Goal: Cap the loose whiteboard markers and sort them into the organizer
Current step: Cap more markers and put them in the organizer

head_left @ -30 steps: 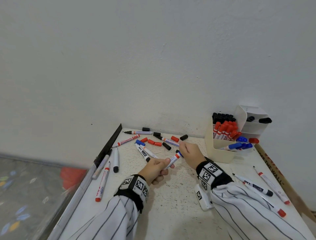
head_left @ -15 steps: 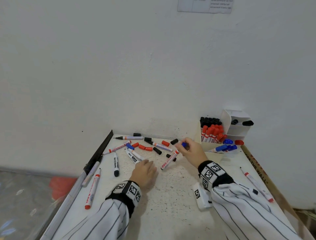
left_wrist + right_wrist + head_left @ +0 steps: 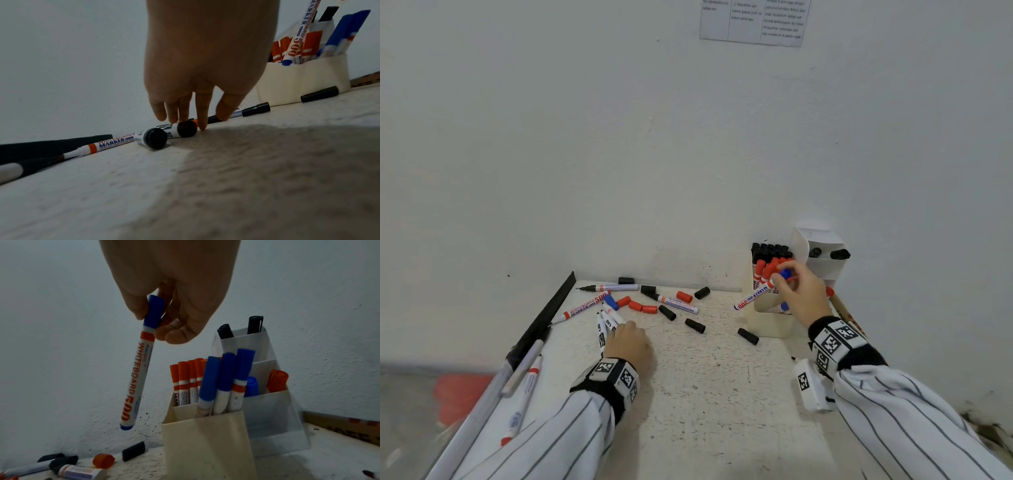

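My right hand (image 3: pixel 789 282) pinches a blue-capped whiteboard marker (image 3: pixel 754 295) by its cap. The marker hangs tilted in front of the cream organizer (image 3: pixel 767 325). In the right wrist view the blue marker (image 3: pixel 137 378) hangs from my right hand (image 3: pixel 158 319), left of the organizer (image 3: pixel 205 443), whose front pocket holds blue markers. Red and black markers fill its other pockets. My left hand (image 3: pixel 628 337) rests on the table, its straight fingers touching two black-ended markers (image 3: pixel 605 323). The left wrist view shows those markers (image 3: pixel 180 129) under my left hand (image 3: pixel 191 118).
Loose red caps (image 3: pixel 642 306) and black caps (image 3: pixel 695 325) lie scattered across the back of the white table (image 3: pixel 705 394). Uncapped markers (image 3: pixel 609 287) lie near the wall. More markers (image 3: pixel 525 383) lie along the table's left edge beside a black rail (image 3: pixel 544 318).
My right hand carried the blue marker from the middle of the table right and up to the organizer. My left hand let go of it and moved left onto the black-ended markers.
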Available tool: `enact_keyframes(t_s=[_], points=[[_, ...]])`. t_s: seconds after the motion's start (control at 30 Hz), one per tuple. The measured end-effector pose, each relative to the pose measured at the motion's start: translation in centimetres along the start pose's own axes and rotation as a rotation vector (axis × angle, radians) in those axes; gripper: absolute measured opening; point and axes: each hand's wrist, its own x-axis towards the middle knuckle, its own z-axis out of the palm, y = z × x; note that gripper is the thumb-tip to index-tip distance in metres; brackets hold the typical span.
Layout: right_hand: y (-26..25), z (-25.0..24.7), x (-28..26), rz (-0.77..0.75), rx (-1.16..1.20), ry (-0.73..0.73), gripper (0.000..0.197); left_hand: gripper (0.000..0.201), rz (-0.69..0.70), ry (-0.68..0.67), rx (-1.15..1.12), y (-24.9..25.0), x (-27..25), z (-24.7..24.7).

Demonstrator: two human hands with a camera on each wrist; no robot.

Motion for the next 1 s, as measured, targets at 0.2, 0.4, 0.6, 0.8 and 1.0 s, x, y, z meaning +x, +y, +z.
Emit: enact_keyframes(t_s=[0.2, 0.4, 0.6, 0.8, 1.0], points=[[-0.2, -0.5, 1.2, 0.028, -0.022, 0.078, 0.023, 0.026, -0.038, 0.065, -0.117, 0.1, -0.2, -0.7], [-0.2, -1.7, 1.6, 0.006, -0.105, 0.148, 0.023, 0.041, -0.087, -0.024, -0.289, -0.2, -0.5, -0.5], [1.5, -2.0, 1.5, -0.014, -0.263, -0.038, 0.021, 0.040, -0.092, -0.123, -0.218, 0.3, -0.9, -0.7], [2.1, -1.1, 0.3, 0.033, -0.379, 0.016, 0.011, 0.031, -0.194, -0.063, -0.495, -0.3, -1.4, -1.0], [1.8, 0.2, 0.7, 0.200, -0.633, -0.026, 0.015, 0.033, -0.297, 0.040, -0.784, -1.4, -1.9, -1.4]])
